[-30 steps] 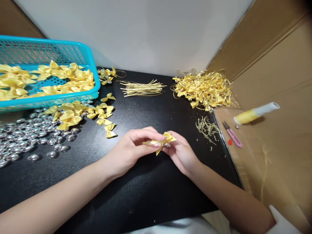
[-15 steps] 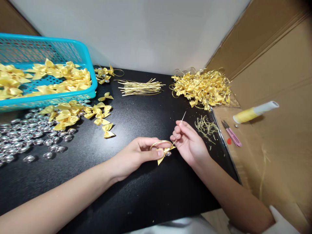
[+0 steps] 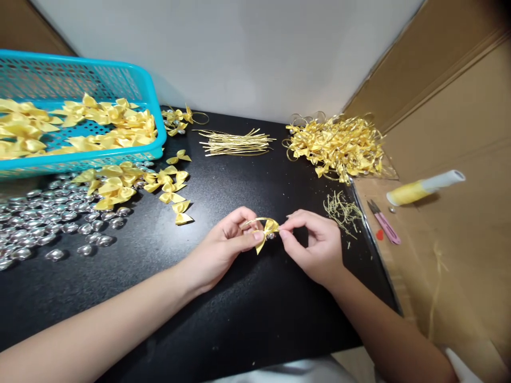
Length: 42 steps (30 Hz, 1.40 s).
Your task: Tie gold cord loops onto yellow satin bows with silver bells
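Between thumb and fingers, my left hand (image 3: 228,242) pinches a yellow ribbon bow (image 3: 270,227) with a loop of gold cord (image 3: 261,219) arching over it. A small silver bead (image 3: 272,235) shows at the bow's lower right side. My right hand (image 3: 313,242) is closed, its thumb and forefinger pinched together at the right end of the bow, where the cord meets it. The cord's far end is hidden by the right fingers. Both hands are held above the black table (image 3: 239,314).
Bows fill a turquoise basket (image 3: 157,106); silver beads (image 3: 56,213) and loose bows (image 3: 115,183) lie before it. Gold cords (image 3: 237,143) lie at the back. Finished bow loops (image 3: 339,146) are heaped at right, near cord scraps (image 3: 341,210), pink snips (image 3: 385,226) and a yellow-white roll (image 3: 425,189).
My right hand has come down and turned inward, from holding the cord's raised end to pinching close against the bow. The left hand still holds the bow, slightly further left and higher.
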Motion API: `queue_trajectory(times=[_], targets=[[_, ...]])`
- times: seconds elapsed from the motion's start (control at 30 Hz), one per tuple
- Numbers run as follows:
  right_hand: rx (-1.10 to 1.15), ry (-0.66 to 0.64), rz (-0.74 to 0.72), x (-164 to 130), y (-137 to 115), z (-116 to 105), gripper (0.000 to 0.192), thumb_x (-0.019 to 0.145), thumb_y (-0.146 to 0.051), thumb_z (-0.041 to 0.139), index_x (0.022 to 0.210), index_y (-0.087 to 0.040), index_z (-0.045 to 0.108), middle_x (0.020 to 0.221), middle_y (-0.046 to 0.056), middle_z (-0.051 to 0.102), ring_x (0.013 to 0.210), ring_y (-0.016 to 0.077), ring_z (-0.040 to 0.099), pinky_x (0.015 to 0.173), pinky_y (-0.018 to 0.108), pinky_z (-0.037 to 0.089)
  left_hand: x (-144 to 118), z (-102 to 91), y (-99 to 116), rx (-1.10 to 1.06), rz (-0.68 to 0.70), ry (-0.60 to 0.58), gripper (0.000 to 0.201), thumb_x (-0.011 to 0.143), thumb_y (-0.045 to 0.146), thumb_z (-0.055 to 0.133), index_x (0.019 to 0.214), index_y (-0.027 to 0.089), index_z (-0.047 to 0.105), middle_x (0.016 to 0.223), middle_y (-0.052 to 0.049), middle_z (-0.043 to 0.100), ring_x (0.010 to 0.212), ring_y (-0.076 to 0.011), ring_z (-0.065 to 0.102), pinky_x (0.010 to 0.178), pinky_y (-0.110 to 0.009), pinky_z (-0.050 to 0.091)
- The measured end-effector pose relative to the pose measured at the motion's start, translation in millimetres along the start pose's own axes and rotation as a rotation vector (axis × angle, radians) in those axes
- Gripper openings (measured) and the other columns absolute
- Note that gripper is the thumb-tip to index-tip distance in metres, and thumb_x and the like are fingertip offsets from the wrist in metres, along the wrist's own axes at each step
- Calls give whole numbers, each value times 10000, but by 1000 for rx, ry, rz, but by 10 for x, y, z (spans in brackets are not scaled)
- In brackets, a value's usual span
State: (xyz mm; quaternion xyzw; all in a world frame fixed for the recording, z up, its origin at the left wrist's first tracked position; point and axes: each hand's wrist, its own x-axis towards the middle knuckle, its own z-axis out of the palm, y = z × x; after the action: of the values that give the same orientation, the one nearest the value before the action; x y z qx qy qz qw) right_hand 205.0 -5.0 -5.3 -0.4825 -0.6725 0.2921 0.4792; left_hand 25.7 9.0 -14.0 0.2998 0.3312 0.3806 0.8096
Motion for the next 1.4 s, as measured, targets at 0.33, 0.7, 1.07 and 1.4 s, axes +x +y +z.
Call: queue_trajectory(times=[0.33, 0.7, 1.07, 1.4], targets=[[-40, 44, -111, 25, 16, 22, 168, 721, -50, 604, 657, -204, 623, 668, -9, 674, 700, 162, 673, 882, 393, 531, 21, -39, -8, -18, 31, 6, 189, 736, 235, 795, 695, 189, 616, 665, 51, 549, 616, -84, 437, 593, -212, 334], [-19, 0, -117, 39, 12, 24, 194, 730, -27, 584, 628, -191, 571, 596, -22, 600, 607, 127, 603, 818, 364, 552, 35, -61, -16, -23, 17, 15, 158, 718, 230, 806, 703, 192, 653, 696, 50, 559, 638, -80, 449, 624, -197, 349], [-36, -25, -128, 57, -11, 23, 200, 733, -17, 577, 625, -186, 586, 568, -27, 553, 585, 118, 570, 766, 340, 536, 17, -69, -15, -9, -13, 8, 135, 733, 232, 790, 711, 194, 662, 695, 45, 567, 665, -83, 468, 646, -197, 356], [47, -74, -34, 26, 26, 30, 170, 767, -37, 584, 666, -173, 598, 654, 13, 616, 637, 136, 594, 645, 298, 497, 34, -77, 7, -48, -86, 16, 131, 705, 224, 792, 733, 197, 666, 739, 31, 582, 721, -105, 496, 684, -223, 361]])
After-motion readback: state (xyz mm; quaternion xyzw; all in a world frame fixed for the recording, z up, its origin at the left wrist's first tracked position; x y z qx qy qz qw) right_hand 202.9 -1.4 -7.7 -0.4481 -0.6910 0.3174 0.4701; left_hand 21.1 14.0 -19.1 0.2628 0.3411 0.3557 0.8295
